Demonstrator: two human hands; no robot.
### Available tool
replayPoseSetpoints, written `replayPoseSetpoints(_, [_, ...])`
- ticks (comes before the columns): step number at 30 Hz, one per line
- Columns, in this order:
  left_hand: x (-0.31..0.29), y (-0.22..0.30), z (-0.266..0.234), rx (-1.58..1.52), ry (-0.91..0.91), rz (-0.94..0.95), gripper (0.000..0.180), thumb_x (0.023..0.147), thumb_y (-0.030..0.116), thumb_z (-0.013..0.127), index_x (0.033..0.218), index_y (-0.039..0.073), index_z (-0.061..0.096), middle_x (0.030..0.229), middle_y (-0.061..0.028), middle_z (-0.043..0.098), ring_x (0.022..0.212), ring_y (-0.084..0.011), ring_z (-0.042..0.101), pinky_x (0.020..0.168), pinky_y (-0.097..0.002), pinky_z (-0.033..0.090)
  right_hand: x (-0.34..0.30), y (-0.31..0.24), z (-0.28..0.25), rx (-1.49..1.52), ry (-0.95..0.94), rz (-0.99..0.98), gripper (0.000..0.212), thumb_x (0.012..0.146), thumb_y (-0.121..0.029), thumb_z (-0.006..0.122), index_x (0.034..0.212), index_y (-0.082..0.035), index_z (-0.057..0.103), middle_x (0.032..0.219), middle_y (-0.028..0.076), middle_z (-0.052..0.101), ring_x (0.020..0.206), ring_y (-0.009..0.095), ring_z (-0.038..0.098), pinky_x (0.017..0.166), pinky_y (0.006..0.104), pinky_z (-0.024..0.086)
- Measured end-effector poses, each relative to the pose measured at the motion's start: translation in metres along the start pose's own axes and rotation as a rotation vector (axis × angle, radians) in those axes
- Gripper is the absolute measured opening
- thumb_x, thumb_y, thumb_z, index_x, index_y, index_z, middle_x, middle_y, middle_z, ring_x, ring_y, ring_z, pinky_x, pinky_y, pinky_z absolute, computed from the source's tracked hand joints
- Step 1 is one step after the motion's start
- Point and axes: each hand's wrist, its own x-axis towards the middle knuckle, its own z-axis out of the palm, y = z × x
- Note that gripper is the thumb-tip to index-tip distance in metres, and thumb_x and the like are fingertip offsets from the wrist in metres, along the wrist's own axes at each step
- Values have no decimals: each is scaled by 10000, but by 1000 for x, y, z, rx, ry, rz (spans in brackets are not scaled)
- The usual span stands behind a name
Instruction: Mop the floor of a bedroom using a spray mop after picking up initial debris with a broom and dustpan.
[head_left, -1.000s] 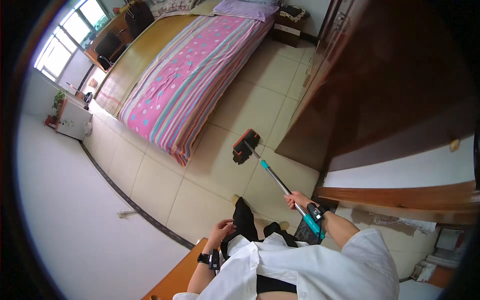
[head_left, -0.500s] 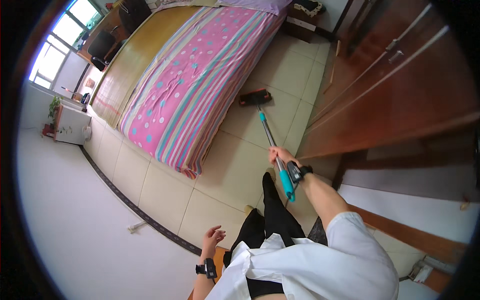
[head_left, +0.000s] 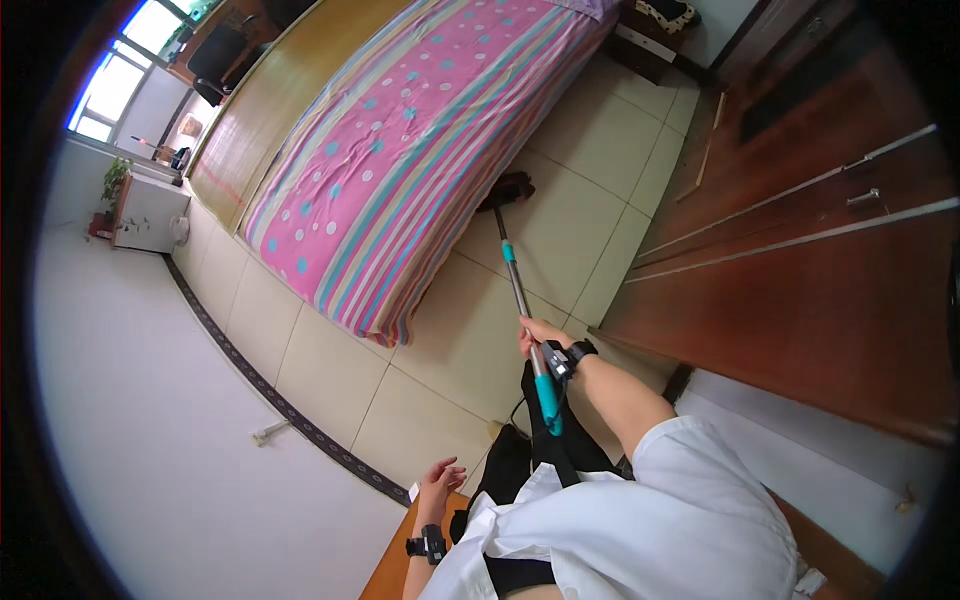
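Observation:
My right hand [head_left: 540, 338] is wrapped round the metal pole of a flat mop [head_left: 515, 277], which has teal grips. Its dark head [head_left: 508, 190] rests on the tiled floor by the bed's side, its left end hidden under the edge of the bedspread. The pole's teal end grip [head_left: 548, 405] reaches back toward my legs. Beside my body, on the left, my left hand [head_left: 438, 484] is held with fingers loosely apart and nothing in them. Each of my wrists has a small black device strapped on.
A bed [head_left: 340, 180] with a pink spotted and striped bedspread fills the upper middle. Brown wardrobe doors [head_left: 790, 290] stand on the right. A small white cabinet [head_left: 150, 215] with a plant sits at the left wall, and a dark nightstand [head_left: 645, 50] is at the far end.
The mop head has moved slightly left, partly in under the bedspread's edge. My right hand and the pole have shifted left and nearer to me. My left hand stays open beside me.

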Motion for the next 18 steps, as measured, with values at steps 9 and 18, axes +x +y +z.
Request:
replayPoseSetpoints(9, [-7,-31,-65,79,-82,75,255,876,108,444,1102,1,493,889,-91,593,778,-148,585,740,-273,484,-134,120,-60,-340,38,89,356,880,-361,450,681,-68,412,536,-9,397,386,74,379,345,213,336])
replayPoseSetpoints(18, [-30,-83,-124,182,-134,-13,254,879,132,437,1097,18,504,869,-72,595,761,-132,578,723,-251,471,-295,252,-51,-135,250,168,161,844,-92,522,770,-86,379,565,-45,360,421,-2,341,348,145,298])
